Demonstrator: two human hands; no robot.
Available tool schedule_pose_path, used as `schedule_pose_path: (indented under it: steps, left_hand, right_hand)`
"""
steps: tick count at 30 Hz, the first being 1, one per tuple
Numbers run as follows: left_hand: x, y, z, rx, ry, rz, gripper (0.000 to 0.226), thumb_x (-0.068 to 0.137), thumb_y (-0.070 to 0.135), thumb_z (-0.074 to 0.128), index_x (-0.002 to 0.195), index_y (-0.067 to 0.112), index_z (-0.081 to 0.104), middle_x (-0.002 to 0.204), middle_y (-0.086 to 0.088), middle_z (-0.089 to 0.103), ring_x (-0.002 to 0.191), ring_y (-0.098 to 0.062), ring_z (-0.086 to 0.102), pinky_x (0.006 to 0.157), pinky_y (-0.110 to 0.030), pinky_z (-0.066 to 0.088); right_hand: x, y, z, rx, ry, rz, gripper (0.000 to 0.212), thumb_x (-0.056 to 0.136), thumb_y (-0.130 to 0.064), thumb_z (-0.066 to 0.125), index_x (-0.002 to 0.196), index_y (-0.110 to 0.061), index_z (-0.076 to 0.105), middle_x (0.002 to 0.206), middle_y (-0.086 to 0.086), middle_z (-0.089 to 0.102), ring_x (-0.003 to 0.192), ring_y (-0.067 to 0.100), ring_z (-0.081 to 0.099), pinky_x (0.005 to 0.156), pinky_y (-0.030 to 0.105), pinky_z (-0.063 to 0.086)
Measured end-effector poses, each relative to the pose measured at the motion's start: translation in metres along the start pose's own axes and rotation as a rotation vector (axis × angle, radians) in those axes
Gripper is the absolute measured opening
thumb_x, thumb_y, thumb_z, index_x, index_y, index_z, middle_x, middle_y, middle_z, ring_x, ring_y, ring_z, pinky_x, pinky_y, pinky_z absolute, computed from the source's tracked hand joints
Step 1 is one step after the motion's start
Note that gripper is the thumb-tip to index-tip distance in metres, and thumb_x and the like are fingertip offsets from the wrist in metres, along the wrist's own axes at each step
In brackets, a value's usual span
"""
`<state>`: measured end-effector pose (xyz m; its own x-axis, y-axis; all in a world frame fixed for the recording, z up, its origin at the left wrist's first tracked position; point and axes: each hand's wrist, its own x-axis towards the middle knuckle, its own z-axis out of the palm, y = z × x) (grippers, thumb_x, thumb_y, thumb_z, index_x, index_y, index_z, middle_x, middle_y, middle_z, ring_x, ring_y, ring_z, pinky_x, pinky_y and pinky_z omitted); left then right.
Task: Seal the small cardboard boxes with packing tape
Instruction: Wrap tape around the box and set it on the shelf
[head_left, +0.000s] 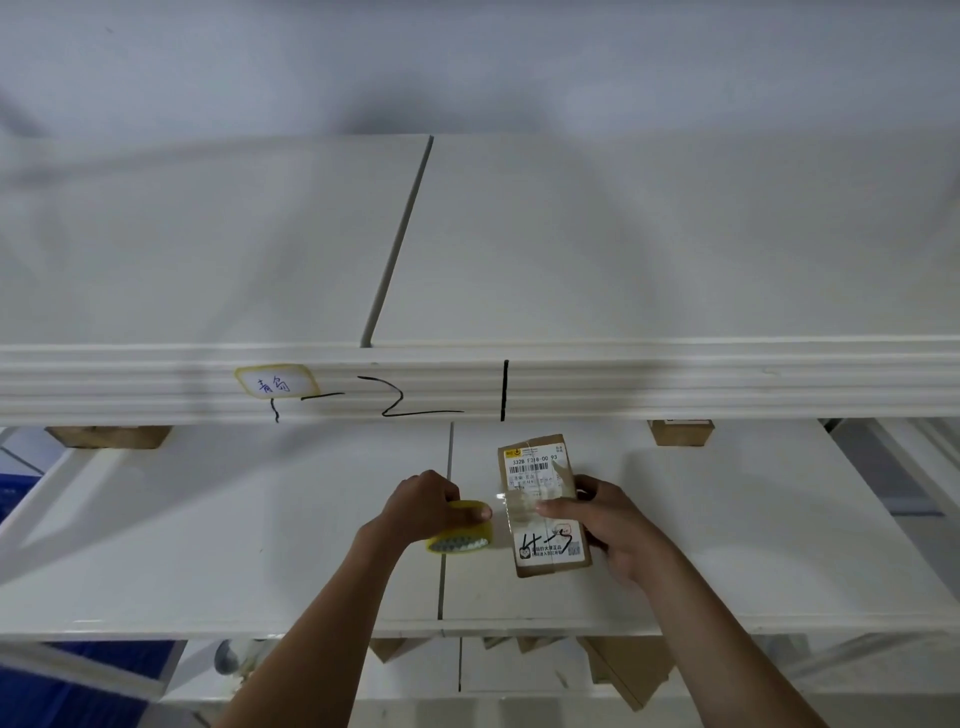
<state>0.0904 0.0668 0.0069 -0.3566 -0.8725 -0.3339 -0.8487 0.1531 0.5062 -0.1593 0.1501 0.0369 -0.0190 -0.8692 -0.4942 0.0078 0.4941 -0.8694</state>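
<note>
A small brown cardboard box (540, 467) with a white shipping label lies on the middle shelf (260, 545). My left hand (423, 506) grips a yellow-cored roll of clear packing tape (462, 535) just left of the box. A strip of clear tape (511, 506) runs from the roll across the box's top. My right hand (597, 519) holds the box from the right, its thumb pressing the tape down on the middle of the box.
The white upper shelf (519, 384) with handwritten marks overhangs the far edge. Two brown boxes, one at the left (109, 436) and one at the right (680, 432), sit at the back. Several cardboard boxes (623, 670) lie on the lower shelf. Blue bins (67, 696) stand at the left.
</note>
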Motion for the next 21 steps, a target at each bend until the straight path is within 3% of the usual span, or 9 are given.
schedule_pose_path:
  steps: [3, 7, 11, 14, 18, 21]
  left_hand:
    - [0.002, 0.004, -0.002, -0.038, 0.004, 0.006, 0.067, 0.057, 0.088, 0.053, 0.056, 0.021, 0.053, 0.062, -0.001, 0.055, 0.062, -0.017, 0.053, 0.061, -0.029, 0.043]
    - [0.004, 0.01, -0.004, -0.05, -0.054, 0.032, 0.059, 0.077, 0.071, 0.065, 0.063, 0.014, 0.056, 0.061, 0.0, 0.052, 0.058, -0.012, 0.049, 0.057, -0.023, 0.038]
    - [-0.001, 0.012, -0.002, -0.097, -0.095, 0.054, 0.07, 0.065, 0.081, 0.059, 0.065, 0.011, 0.058, 0.064, -0.001, 0.054, 0.058, -0.01, 0.051, 0.057, -0.022, 0.04]
    - [-0.001, 0.013, 0.0, -0.086, -0.045, 0.075, 0.077, 0.06, 0.085, 0.055, 0.071, 0.009, 0.065, 0.068, -0.003, 0.06, 0.063, -0.013, 0.06, 0.06, -0.026, 0.046]
    - [0.004, 0.012, 0.002, -0.042, 0.041, 0.043, 0.064, 0.063, 0.083, 0.065, 0.065, 0.019, 0.063, 0.065, 0.003, 0.062, 0.067, -0.016, 0.065, 0.061, -0.028, 0.049]
    - [0.003, 0.021, 0.006, 0.02, 0.117, 0.0, 0.056, 0.07, 0.076, 0.069, 0.071, 0.019, 0.065, 0.067, 0.005, 0.062, 0.068, -0.014, 0.063, 0.066, -0.027, 0.051]
  right_hand:
    - [-0.002, -0.004, 0.004, 0.037, -0.042, 0.01, 0.044, 0.078, -0.011, 0.084, 0.12, -0.012, 0.069, 0.103, 0.01, 0.078, 0.094, 0.028, 0.076, 0.085, 0.042, 0.061]
    - [-0.003, -0.003, 0.007, 0.128, -0.138, 0.042, 0.037, 0.089, -0.016, 0.073, 0.125, -0.008, 0.067, 0.112, 0.015, 0.075, 0.103, 0.032, 0.073, 0.084, 0.042, 0.06]
    - [0.002, 0.002, 0.006, 0.16, -0.175, 0.058, 0.045, 0.091, -0.026, 0.069, 0.13, -0.005, 0.06, 0.117, 0.02, 0.072, 0.107, 0.036, 0.071, 0.084, 0.048, 0.06]
    - [0.007, 0.007, 0.008, 0.19, -0.136, 0.098, 0.06, 0.084, -0.034, 0.074, 0.133, -0.006, 0.054, 0.119, 0.02, 0.071, 0.107, 0.037, 0.071, 0.084, 0.049, 0.059]
    - [0.008, 0.014, 0.014, 0.086, -0.106, 0.117, 0.04, 0.098, -0.036, 0.06, 0.131, -0.014, 0.058, 0.112, 0.01, 0.076, 0.107, 0.029, 0.071, 0.098, 0.052, 0.055]
    - [0.005, 0.01, 0.022, -0.053, -0.05, 0.084, 0.05, 0.09, -0.05, 0.067, 0.128, -0.019, 0.055, 0.116, 0.003, 0.073, 0.108, 0.024, 0.069, 0.096, 0.045, 0.057]
